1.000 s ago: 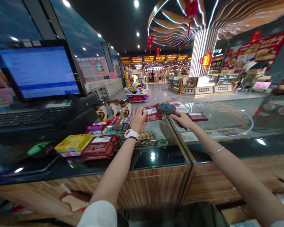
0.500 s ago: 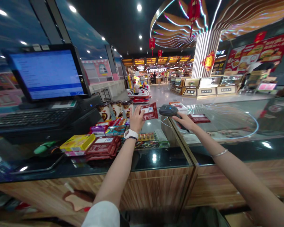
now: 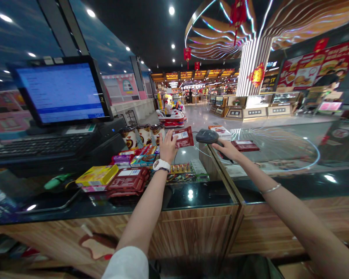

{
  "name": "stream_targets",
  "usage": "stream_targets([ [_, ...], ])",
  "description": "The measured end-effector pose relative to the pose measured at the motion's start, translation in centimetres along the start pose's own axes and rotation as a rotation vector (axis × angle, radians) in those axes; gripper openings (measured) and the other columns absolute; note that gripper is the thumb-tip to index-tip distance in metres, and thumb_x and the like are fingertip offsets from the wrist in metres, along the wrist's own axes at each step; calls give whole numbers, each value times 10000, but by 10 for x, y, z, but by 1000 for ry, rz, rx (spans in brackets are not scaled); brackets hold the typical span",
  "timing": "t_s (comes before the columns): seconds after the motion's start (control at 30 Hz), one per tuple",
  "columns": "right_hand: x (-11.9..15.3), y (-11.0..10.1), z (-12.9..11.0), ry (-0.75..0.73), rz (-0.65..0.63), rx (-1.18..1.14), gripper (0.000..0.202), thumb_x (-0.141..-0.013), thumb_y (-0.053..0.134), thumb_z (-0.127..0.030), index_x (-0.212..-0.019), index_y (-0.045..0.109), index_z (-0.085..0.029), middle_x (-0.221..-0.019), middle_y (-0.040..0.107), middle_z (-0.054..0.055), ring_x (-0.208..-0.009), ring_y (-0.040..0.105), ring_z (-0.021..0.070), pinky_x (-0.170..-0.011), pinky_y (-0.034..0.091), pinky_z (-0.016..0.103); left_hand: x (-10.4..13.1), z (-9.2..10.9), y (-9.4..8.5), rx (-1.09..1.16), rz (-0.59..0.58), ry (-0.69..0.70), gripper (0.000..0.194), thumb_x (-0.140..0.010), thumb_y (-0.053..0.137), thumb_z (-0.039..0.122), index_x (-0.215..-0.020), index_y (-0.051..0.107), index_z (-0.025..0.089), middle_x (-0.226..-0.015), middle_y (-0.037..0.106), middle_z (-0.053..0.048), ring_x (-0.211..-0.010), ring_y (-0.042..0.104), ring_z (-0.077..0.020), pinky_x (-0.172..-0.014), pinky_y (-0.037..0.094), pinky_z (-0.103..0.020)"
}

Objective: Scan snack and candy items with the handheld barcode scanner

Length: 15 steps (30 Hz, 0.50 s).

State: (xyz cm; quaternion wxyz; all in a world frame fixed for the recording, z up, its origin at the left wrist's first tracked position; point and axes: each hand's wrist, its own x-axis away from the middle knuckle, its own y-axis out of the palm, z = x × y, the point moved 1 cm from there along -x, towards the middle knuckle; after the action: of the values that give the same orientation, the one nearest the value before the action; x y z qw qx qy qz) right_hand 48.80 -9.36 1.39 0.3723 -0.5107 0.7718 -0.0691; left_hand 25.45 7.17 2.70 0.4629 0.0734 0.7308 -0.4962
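My left hand (image 3: 168, 146), with a white watch at the wrist, is closed on a dark red snack packet (image 3: 185, 137) whose white barcode label faces up. Close to its right, my right hand (image 3: 227, 148) grips a black barcode scanner (image 3: 207, 136) by the handle, its head pointed toward the packet with a small gap between them. Below and left of my left hand lies a stack of similar red packets (image 3: 129, 180), beside a yellow box (image 3: 97, 176). Another red packet (image 3: 245, 145) and a white and orange box (image 3: 220, 132) rest on the glass to the right.
A monitor (image 3: 61, 91) and a black keyboard (image 3: 31, 149) stand at the left. Three lidded cups (image 3: 144, 135) are lined up behind several colourful snack packs (image 3: 144, 155). A green object (image 3: 57, 181) lies near a dark tablet-like slab (image 3: 50, 202) on the counter (image 3: 197, 197).
Both hands, the packet and the scanner hold nearly the same positions. The whole view has shifted very slightly.
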Motion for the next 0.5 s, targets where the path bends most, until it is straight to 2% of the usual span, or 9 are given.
stream_targets([
  [0.3,1,1,-1,41,-11,5,474,-809,557,-684,-825,595,-212,-482,500,-55,-443,472,144,-470,390,274,0,0,1,17,5,3,462,-753,628,121,-1205,596,208,-1519,472,-163,-1452,395,-318,-1250,142,-605],
  [0.5,1,3,-2,22,-1,6,471,-803,562,-686,-781,573,-215,-495,503,-53,-455,474,138,-489,395,271,0,-2,3,0,-10,-1,470,-741,642,128,-1203,596,195,-1527,461,-169,-1453,392,-322,-1251,143,-602],
])
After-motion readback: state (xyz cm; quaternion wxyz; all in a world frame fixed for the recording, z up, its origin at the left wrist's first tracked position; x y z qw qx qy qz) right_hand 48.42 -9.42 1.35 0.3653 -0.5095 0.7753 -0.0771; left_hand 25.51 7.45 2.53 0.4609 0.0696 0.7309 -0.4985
